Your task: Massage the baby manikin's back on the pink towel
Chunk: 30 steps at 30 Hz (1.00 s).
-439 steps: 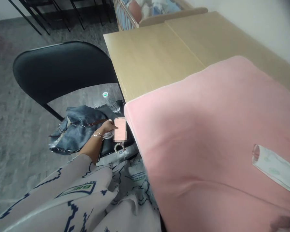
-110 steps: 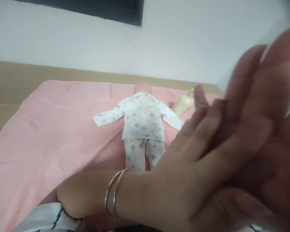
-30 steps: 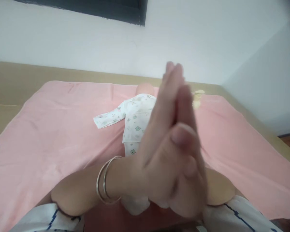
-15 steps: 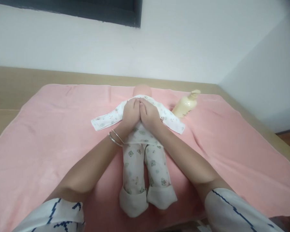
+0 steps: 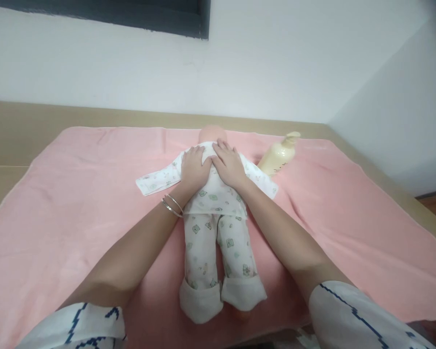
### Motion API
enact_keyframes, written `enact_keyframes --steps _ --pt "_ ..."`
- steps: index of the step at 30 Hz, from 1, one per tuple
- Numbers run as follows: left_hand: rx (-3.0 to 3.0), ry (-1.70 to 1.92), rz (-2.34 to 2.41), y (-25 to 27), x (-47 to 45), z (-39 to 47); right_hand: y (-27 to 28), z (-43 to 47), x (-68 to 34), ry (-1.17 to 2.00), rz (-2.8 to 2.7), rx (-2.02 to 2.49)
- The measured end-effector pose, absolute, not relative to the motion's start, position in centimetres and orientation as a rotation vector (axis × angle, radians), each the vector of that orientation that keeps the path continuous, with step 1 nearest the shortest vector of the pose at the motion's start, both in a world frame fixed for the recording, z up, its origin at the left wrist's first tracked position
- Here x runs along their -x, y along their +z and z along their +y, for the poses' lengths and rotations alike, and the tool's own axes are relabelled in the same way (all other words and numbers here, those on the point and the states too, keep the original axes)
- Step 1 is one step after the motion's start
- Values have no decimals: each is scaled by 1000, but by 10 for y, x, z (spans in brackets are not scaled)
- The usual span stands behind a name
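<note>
Here's the doll (image 5: 213, 196), laid out lengthwise in the middle of the pink blanket (image 5: 76, 218), round head (image 5: 212, 133) away from us, 2 legs towards us. Front or back uppermost? Can't tell from here. And on its upper body, 2 hands: the left hand (image 5: 194, 170) and the right hand (image 5: 229, 166), palms down on the white patterned top (image 5: 213, 207), fingers loosely spread, thumbs angled in towards each other, pinching nothing. Do those thumbs touch? Too close to call. It's a neat mirror image, and to do this well I'd want the contact flat and even, weight light, wrists soft, neither side pressing harder. Mind the fabric too: smooth contact beats bunching it. Those 2 metal bracelets (image 5: 172, 207) on the left wrist sit near the hem, so I'd watch for snagging. Out past the doll's sleeve (image 5: 263, 182) on the right, a cream pump bottle (image 5: 278, 157) tilts on the blanket, near the right hand's side. Beyond that, wooden tabletop (image 5: 10, 131), then white wall (image 5: 276, 63).
</note>
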<state>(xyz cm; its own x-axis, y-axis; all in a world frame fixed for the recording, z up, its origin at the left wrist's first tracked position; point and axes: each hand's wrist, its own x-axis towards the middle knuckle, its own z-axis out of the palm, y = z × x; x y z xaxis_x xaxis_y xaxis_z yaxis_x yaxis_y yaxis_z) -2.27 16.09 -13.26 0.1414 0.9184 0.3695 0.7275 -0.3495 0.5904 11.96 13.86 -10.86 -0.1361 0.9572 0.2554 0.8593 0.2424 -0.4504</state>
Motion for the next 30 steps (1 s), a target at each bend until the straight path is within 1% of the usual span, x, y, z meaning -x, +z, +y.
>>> enact_keyframes --steps 5,12,16,18,20,25,30 --pt "-2163 1097 1519 -135 31 160 -110 132 -127 279 -1978 1770" --pt "-2042 1216 1543 -137 30 157 -101 112 -111 135 -1936 2036" --pt "-2050 1235 1567 -137 30 156 -103 88 -86 -36 -2086 1870" --pt "-2035 1225 1564 -138 31 155 -103 81 -78 -69 -2155 1775" --pt "-2015 1228 1560 -138 31 156 -101 81 -77 -24 -2204 1720" --pt "-2021 1270 1542 -140 32 157 -94 107 -102 219 -2269 1611" --pt "-2038 1258 1542 -141 32 157 -97 131 -127 284 -2092 1713"
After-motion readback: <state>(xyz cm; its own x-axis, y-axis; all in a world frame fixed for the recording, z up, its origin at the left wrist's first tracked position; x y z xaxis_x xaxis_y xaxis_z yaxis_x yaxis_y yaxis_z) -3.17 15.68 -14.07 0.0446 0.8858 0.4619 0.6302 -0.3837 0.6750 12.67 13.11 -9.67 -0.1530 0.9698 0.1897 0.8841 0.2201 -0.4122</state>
